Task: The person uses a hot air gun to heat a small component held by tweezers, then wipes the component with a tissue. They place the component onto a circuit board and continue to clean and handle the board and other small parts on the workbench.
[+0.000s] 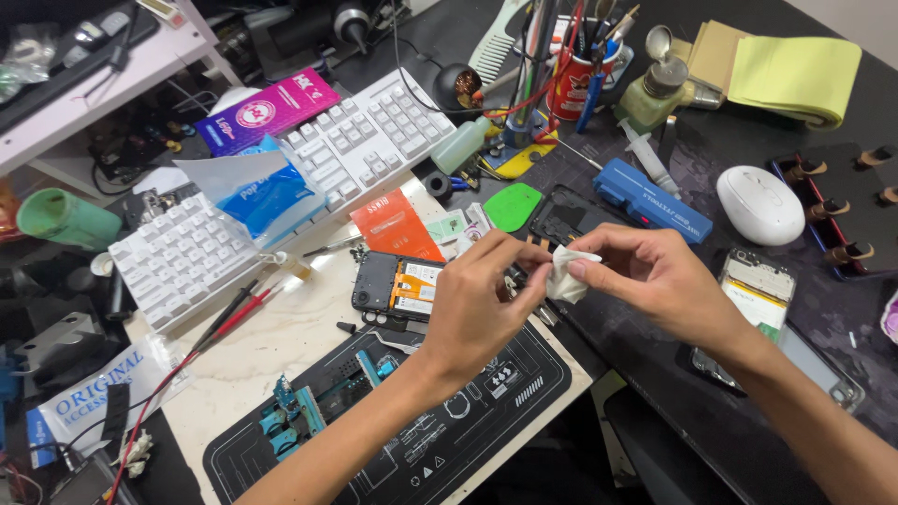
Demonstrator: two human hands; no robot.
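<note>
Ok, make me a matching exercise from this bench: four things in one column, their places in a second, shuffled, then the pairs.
Things:
1. white tissue
2. white mouse
3. opened phone
4. white keyboard

Places:
A. on the dark mat at right, beside the blue case
B. pinched between the left hand and right hand
C. at upper left, under a blue tissue pack
D. on the pale board, just left of the left hand

Pairs: 1-B, 2-A, 3-D, 4-C

Opened phone: right part hidden behind left hand. White wipe: partly covered by fingers. Second phone: near end behind right hand.
</note>
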